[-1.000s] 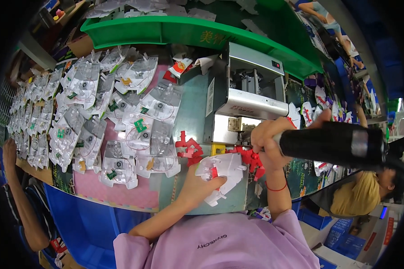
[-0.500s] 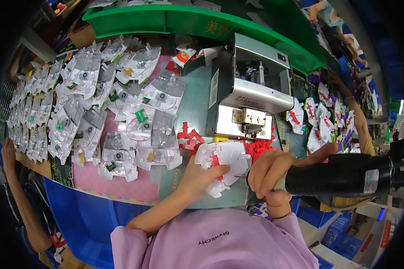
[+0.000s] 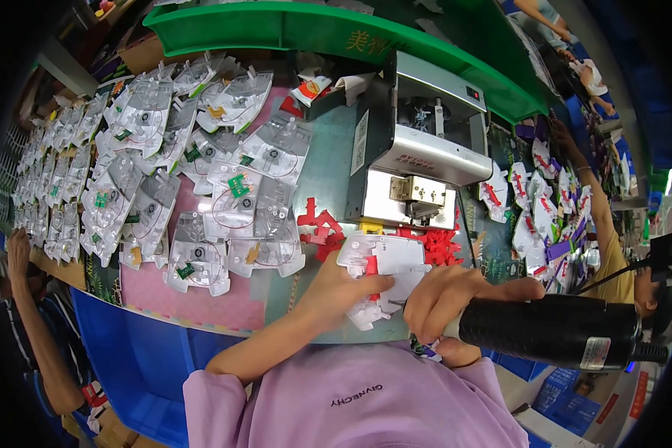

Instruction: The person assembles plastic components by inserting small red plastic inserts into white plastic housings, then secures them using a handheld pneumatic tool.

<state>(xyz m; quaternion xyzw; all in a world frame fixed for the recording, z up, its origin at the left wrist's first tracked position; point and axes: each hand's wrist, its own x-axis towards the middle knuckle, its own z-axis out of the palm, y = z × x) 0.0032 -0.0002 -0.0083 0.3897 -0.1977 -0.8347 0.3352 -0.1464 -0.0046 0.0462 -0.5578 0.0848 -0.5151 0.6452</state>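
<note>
Handwork, gripping white shell (image 3: 400, 267) over front of table (image 3: 325, 145) with left hand (image 3: 339, 293), clasping black screwdriver (image 3: 549, 330) in right hand (image 3: 444, 302), pointing its bit toward shell, with red pieces (image 3: 442, 248) lying just behind, in front of silver machine (image 3: 433, 163).

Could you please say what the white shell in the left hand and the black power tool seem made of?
White shell: likely moulded plastic, smooth, opaque, given its thin, shaped edges. Black power tool: perhaps plastic or coated metal; its dark, faint sheen leaves that open.
</note>
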